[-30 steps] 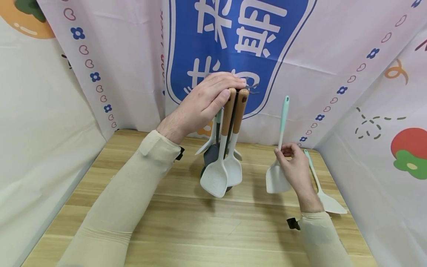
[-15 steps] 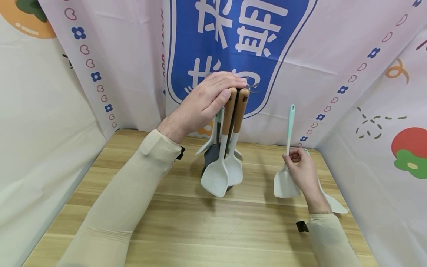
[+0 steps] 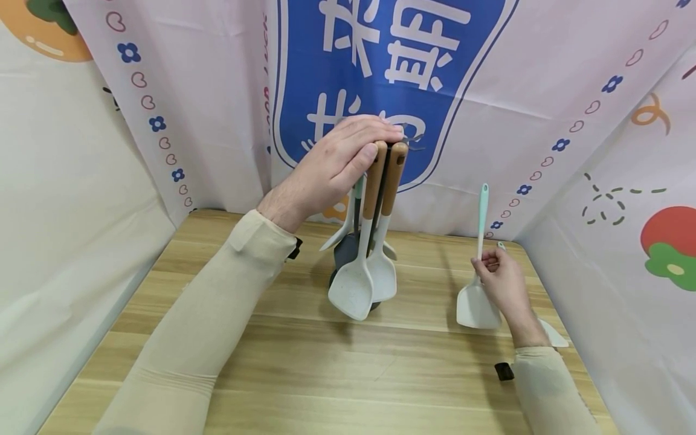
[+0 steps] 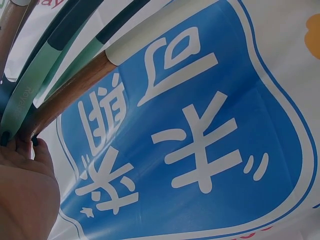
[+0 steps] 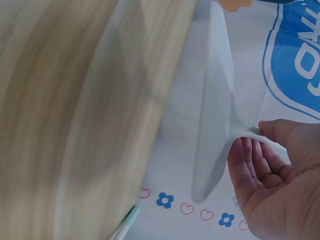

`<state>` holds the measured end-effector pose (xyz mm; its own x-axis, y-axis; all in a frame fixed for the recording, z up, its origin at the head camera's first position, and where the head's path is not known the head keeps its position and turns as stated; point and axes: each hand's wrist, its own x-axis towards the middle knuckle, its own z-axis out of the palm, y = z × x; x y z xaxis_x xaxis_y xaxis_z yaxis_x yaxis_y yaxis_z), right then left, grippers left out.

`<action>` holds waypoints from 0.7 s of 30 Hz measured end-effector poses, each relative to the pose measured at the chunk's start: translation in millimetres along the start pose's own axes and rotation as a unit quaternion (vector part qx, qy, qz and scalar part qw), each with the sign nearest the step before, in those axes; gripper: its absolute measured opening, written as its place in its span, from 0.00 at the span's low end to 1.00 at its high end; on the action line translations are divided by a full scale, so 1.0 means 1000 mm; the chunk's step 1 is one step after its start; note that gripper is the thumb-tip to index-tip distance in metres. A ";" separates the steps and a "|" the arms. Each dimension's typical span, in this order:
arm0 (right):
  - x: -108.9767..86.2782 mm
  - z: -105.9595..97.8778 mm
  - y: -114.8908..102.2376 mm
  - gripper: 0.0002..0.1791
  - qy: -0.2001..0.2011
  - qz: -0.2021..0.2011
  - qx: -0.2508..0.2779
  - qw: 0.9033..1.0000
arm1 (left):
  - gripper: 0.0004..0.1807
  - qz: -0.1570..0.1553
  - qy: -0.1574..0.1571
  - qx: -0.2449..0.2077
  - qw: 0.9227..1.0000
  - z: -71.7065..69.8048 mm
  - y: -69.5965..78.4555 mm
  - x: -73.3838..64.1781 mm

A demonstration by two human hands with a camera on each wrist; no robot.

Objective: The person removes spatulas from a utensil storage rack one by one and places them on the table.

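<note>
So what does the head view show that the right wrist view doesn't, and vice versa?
Only the head view: the left hand at the tops of two brown-handled utensils, and the held spatula's mint handle.

Only the right wrist view: the palm side of the right hand and the blade almost edge-on.

Both: the right hand holding the spatula's white shaft, the wooden tabletop and the blue print.
</note>
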<state>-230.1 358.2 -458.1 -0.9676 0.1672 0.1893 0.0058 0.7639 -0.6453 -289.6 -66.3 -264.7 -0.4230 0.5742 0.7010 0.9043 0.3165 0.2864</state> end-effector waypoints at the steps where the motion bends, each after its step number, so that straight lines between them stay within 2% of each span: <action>1: 0.000 0.000 0.003 0.14 -0.003 0.002 -0.002 1.000 | 0.28 -0.001 -0.001 0.001 1.000 0.000 0.000 0.000; 14: 0.003 0.000 0.031 0.14 -0.032 0.025 -0.017 0.999 | 0.28 0.005 0.000 0.004 1.000 0.000 0.000 0.000; 21: 0.005 -0.006 0.044 0.15 -0.080 0.029 -0.009 0.996 | 0.28 0.004 -0.001 0.002 1.000 0.000 -0.001 0.000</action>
<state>-232.8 396.7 -481.2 -0.9934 0.1106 0.0307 0.0658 0.7678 -0.6373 -290.3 -66.1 -264.8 -0.4162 0.5782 0.7018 0.9072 0.3153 0.2783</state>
